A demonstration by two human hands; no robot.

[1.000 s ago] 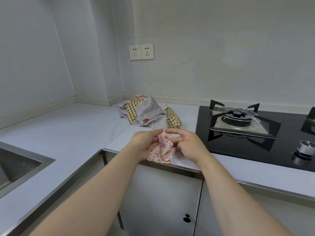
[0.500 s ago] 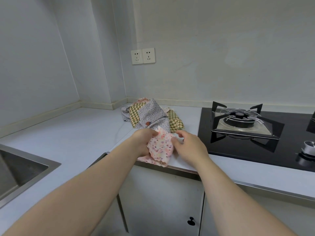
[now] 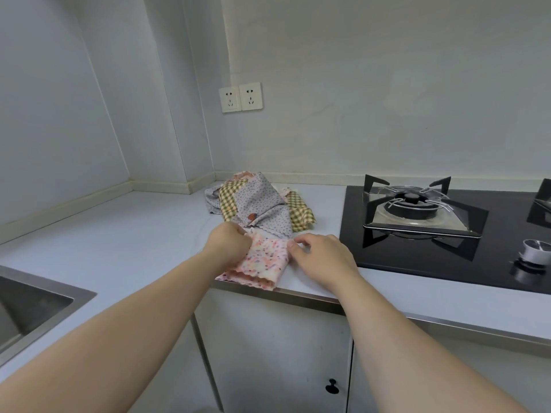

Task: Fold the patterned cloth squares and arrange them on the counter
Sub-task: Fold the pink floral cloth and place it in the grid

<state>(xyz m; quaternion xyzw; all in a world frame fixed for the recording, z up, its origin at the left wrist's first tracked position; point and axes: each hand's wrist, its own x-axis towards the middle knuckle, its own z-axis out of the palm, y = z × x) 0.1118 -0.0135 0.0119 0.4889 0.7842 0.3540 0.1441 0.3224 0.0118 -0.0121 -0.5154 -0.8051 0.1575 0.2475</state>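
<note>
1. Progress: one pink cloth (image 3: 265, 260) lies at the centre of the frame, on the front edge of the counter (image 3: 134, 234). It looks folded at least once: layered wavy edges show along its near side, and that side slightly overhangs the counter lip.
2. Left to do: a pile of cloths (image 3: 259, 204) (grey dotted and green-yellow check) sits crumpled just above centre, near the back wall. None of these looks folded. No finished, arranged stack is visible anywhere. Judgement: the task is at an early stage, with the first square in work.
3. Left hand (image 3: 228, 245): reaches in from the lower left with the forearm extended. Its fingers are curled over the upper left corner of the pink cloth and pinch it. The fingertips are hidden behind the knuckles.
4. Right hand (image 3: 322, 254): comes in from the lower right, back of the hand up. The thumb and forefinger are bent and meet at the upper right edge of the pink cloth. I read this as a light pinch.
5. The hands sit on opposite sides of the cloth, well clear of the stove (image 3: 417, 210) at right and the sink (image 3: 29, 305) at lower left.
</note>
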